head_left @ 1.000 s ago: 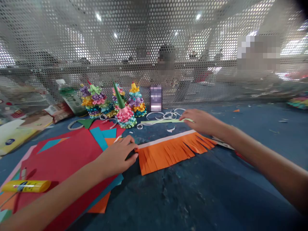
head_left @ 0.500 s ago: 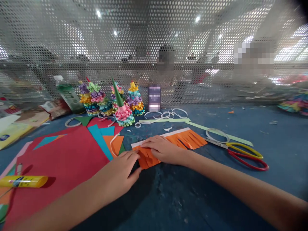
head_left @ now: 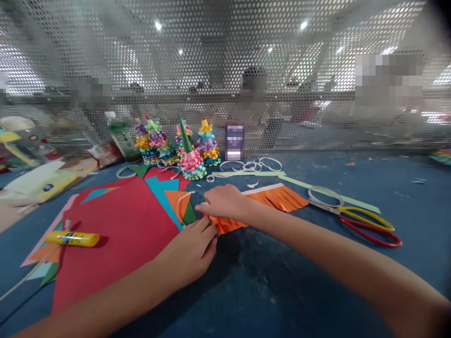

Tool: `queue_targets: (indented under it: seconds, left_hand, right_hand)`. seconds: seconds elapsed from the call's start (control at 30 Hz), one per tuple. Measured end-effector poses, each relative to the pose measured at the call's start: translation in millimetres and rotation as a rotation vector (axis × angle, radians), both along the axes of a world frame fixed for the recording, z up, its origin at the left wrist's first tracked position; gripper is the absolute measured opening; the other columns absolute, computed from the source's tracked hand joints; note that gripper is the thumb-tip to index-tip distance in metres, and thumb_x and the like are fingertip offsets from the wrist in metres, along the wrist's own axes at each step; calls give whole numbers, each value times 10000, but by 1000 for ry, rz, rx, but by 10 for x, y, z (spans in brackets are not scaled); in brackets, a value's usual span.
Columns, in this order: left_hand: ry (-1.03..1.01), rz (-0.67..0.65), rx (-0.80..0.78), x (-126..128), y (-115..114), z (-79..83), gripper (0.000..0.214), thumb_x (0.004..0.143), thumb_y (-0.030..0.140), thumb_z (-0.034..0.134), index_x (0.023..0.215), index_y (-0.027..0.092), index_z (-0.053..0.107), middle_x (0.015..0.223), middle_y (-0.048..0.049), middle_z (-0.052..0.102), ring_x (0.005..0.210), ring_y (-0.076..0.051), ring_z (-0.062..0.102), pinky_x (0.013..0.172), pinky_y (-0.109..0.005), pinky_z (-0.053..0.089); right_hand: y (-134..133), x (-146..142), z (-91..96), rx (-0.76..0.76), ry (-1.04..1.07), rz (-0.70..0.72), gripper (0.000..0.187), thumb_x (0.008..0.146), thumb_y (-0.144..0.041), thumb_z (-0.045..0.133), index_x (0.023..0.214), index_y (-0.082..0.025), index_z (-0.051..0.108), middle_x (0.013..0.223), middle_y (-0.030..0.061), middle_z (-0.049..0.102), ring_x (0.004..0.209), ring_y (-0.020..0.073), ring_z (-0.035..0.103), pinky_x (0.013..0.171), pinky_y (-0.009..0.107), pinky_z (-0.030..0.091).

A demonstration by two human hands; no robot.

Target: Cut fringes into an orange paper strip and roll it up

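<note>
Pressing down on the orange fringed paper strip, my right grip lies across its left part on the blue counter, the hand open and closed around nothing. My left grip sits just below it, with its fingertips touching the strip's left end; I cannot tell whether they pinch the paper or only rest on it. The strip lies just right of the stacked coloured paper, its white edge away from me and its cut fringe toward me.

A red card sheet spreads to my left, with a yellow glue stick lying on it. To the right, a pair of scissors with yellow and red handles lies just below a pale green paper strip, its blades touching it. White paper curls lie beyond my hands, near layered paper cone trees and a plastic water bottle.
</note>
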State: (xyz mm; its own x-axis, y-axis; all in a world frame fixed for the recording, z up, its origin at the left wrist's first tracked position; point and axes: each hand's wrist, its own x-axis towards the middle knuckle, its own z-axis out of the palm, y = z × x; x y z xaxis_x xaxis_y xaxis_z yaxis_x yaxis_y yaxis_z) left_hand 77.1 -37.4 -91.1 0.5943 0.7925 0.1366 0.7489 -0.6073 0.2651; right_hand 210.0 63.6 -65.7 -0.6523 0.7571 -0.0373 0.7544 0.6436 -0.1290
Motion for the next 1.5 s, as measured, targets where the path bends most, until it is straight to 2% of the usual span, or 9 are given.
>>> queue_targets:
  seconds: [0.23,0.43,0.57,0.7,0.83,0.97,1.23,1.37,1.5]
  left_hand:
    - [-174,-10,-112,18,-187,-18,218,892,150,365,998,201,549,1039,-79,592,977,-210,572,878,-373,481]
    - [-486,1,-341,66,-307,-46,236,860,147,414,927,259,610,1071,6,659,1076,-165,588,935,-303,474]
    - [-502,25,-290,-56,-137,101,210,872,189,426,898,242,628,907,13,690,894,-160,642,811,-291,509]
    - [-307,117,37,-360,277,216,263,913,203,325,1027,204,561,943,-31,666,849,-174,627,729,-301,502]
    - [-136,-71,5,-574,647,143,201,815,133,433,903,183,606,924,-42,653,898,-192,604,790,-308,476]
    - [-66,-234,-17,-604,825,44,244,870,190,445,1056,181,603,1034,-63,629,974,-177,575,858,-291,443]
    - [-64,-210,30,-458,899,-11,312,900,261,422,1116,191,636,990,-83,575,952,-210,530,870,-349,413]
    - [-144,-206,-72,-383,798,79,302,837,189,447,1072,193,636,1038,-73,601,998,-213,549,878,-347,440]
    - [-242,-192,-237,-382,713,326,402,826,140,405,1182,233,566,1075,-53,642,1010,-199,596,791,-317,499]
  right_hand:
    - [172,-359,233,-288,-272,160,362,862,-448,543,743,-136,683,729,72,679,702,217,647,628,323,493]
    - [290,-333,232,-424,-347,219,241,928,-330,533,1049,-131,595,972,47,641,783,147,633,687,323,541]
    - [256,-287,189,-365,-297,261,237,918,-346,542,975,-127,615,910,33,645,749,143,624,674,314,526]
    - [53,-181,114,-237,-168,255,270,894,-400,522,892,-158,642,860,37,662,713,167,612,601,272,459]
    - [-200,-12,-25,-26,-32,149,240,881,-282,470,967,-121,626,948,135,650,790,238,612,616,301,412]
    - [-452,177,-113,87,53,147,247,905,-263,424,994,-132,613,1020,140,627,858,240,595,708,321,423]
    - [-758,314,-185,185,103,188,194,909,-270,495,935,-138,635,995,131,651,918,278,597,812,392,409]
    - [-623,241,1,187,202,111,169,880,-217,476,868,-152,632,865,89,674,773,222,613,676,317,417]
    - [-408,252,516,201,367,49,189,904,-257,428,912,-158,589,878,54,666,745,153,589,619,244,410]
